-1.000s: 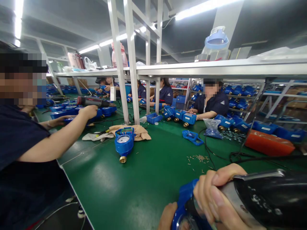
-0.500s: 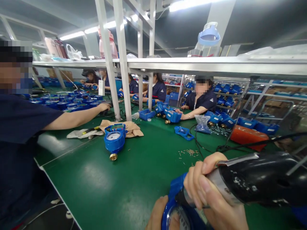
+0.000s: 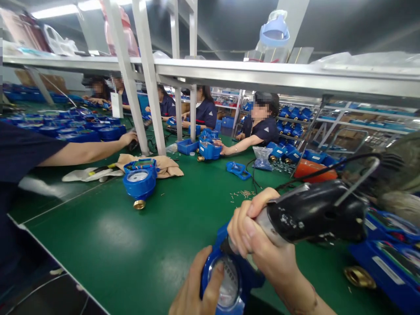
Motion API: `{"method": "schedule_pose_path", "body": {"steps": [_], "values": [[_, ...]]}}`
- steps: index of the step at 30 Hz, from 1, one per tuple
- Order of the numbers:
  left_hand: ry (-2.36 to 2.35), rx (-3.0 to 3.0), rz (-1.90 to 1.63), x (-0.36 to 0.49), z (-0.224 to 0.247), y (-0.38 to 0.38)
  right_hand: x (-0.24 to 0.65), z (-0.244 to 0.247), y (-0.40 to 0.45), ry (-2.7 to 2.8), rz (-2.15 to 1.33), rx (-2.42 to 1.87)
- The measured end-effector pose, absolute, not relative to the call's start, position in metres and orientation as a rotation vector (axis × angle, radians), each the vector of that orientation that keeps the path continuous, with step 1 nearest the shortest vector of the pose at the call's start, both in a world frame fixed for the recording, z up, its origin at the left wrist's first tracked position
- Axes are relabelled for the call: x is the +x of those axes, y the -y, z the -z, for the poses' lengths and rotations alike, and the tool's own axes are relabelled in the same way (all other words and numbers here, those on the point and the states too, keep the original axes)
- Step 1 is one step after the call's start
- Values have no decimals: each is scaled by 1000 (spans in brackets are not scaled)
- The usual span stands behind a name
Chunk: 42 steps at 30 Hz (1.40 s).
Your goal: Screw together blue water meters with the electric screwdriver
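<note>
Your left hand (image 3: 197, 284) is clamped on a blue water meter (image 3: 226, 280), thumb over the dial, just above the green bench mat (image 3: 98, 229). Your right hand (image 3: 252, 232) wraps a black electric screwdriver (image 3: 315, 210), its bit at the meter's rim. Blue meters (image 3: 387, 258) sit right; farther out, another meter (image 3: 139, 183) lies beside a beige cloth (image 3: 151, 165), near a co-worker's arm (image 3: 88, 153).
</note>
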<state>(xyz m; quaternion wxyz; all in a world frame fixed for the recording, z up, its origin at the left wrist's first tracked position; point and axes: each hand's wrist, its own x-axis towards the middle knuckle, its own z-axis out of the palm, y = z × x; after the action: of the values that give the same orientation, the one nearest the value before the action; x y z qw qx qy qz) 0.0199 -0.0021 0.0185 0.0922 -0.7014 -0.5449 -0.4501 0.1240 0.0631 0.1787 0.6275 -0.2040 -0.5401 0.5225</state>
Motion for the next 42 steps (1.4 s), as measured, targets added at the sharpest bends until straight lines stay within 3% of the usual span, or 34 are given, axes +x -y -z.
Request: {"method": "schedule_pose_path", "body": {"steps": [11,28,35,42], "values": [[1880,-2087,1485,10,-42,-6,170,-252,-15,1258,-936,-640],[1841,-2084,1499,11,-37,-9,152,-222,-27,1278,-1150,-596],[1856,-2093,1498,12,-39,-8,149,-232,-25,1224,-1081,-637],[1921,-2116,1428,12,-35,-7,134,-207,-42,1480,-1078,-768]]}}
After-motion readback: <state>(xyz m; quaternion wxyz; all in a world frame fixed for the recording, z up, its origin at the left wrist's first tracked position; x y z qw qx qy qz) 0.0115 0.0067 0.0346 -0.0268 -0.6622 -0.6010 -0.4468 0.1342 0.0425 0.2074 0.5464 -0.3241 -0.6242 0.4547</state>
